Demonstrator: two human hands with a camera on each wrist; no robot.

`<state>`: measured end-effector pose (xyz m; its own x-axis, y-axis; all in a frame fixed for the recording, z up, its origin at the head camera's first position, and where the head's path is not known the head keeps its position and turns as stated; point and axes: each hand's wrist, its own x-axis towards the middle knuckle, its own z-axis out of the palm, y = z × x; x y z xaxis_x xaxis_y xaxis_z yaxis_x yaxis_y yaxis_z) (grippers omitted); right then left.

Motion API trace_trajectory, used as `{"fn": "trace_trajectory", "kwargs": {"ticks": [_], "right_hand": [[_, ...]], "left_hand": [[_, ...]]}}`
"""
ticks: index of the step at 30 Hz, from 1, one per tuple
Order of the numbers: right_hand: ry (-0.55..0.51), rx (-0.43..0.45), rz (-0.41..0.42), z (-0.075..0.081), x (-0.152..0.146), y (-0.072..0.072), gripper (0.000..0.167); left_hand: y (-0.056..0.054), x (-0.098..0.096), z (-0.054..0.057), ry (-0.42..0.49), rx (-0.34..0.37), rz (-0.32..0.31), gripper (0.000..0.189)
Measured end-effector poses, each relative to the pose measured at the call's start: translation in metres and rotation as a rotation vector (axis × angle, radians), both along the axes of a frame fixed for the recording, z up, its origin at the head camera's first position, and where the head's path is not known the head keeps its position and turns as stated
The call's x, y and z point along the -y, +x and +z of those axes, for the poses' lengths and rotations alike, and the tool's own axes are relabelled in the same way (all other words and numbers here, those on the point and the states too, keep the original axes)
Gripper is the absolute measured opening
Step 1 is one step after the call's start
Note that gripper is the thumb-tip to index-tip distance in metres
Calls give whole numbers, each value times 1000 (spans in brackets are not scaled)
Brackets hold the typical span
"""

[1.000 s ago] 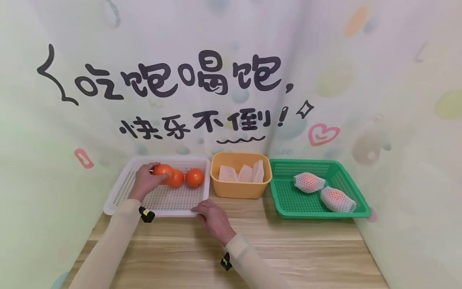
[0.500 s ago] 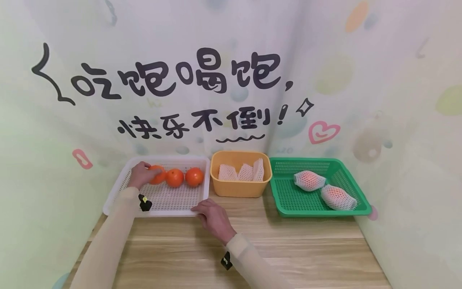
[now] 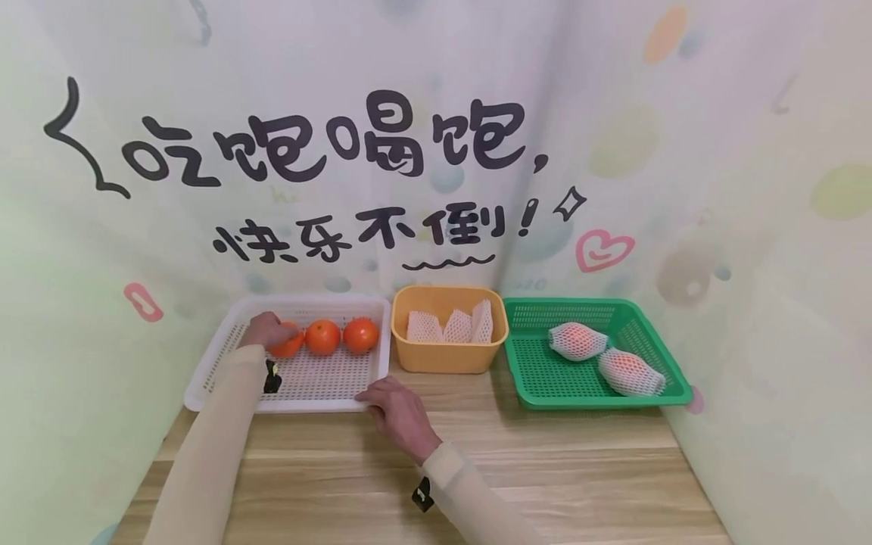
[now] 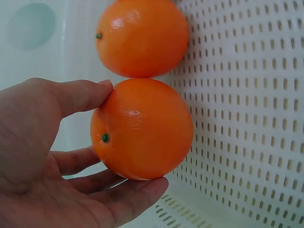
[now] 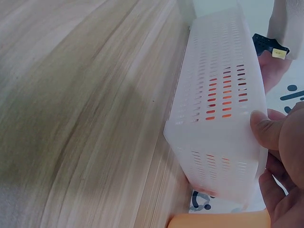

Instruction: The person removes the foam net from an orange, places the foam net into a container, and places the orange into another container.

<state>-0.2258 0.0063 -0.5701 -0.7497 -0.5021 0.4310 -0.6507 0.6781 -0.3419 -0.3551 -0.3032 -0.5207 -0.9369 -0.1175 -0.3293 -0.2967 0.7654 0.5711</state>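
Note:
My left hand (image 3: pixel 262 331) holds an orange (image 4: pixel 142 129) inside the white basket (image 3: pixel 306 406), its thumb on one side and fingers curled around the other. That orange is the leftmost of three in a row; the middle orange (image 3: pixel 322 337) lies right against it in the left wrist view. Farther right is another orange (image 3: pixel 361 335). With thumb and fingers, my right hand (image 3: pixel 402 418) pinches the basket's rim at its front right corner. The right wrist view shows the basket's slotted wall (image 5: pixel 216 104) from outside, oranges showing through the slots.
A yellow bin (image 3: pixel 446 357) with several white foam net sleeves (image 3: pixel 458 327) stands beside the white basket. Right of it, a green basket (image 3: pixel 545 382) contains two fruits in foam nets (image 3: pixel 577 341). Behind rises a printed curtain (image 3: pixel 443 60); wooden tabletop (image 3: pixel 341 477) lies in front.
My left hand has carried the orange leftward from over the middle one and lowered it to the row's left end. The right hand keeps its hold on the rim.

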Motion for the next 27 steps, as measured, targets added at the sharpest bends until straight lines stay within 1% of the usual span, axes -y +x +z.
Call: {"fn": "trace_trajectory", "kwargs": {"ticks": [2, 5, 10, 13, 15, 18, 23, 25, 27], "right_hand": [[0, 4, -1, 0, 2, 0, 28], [1, 11, -1, 1, 4, 1, 28], [4, 23, 1, 3, 8, 2, 28], [1, 28, 6, 3, 9, 2, 27], [-2, 28, 10, 4, 9, 2, 27], [-7, 31, 15, 5, 8, 2, 27], [-27, 55, 5, 6, 3, 3, 27], [-34, 69, 1, 6, 2, 3, 27], [-39, 80, -1, 5, 1, 3, 27]], "left_hand": [[0, 1, 0, 6, 13, -4, 47], [-1, 4, -4, -1, 29, -12, 49], [-4, 10, -9, -28, 51, -34, 65], [-3, 12, -8, -13, 62, -32, 75], [-2, 11, -6, -3, 65, -29, 78], [-1, 8, -2, -18, 42, -46, 79], [0, -4, 2, 25, -7, -74, 80], [1, -9, 2, 52, -20, -68, 81], [3, -14, 3, 48, -38, -62, 81]]}}
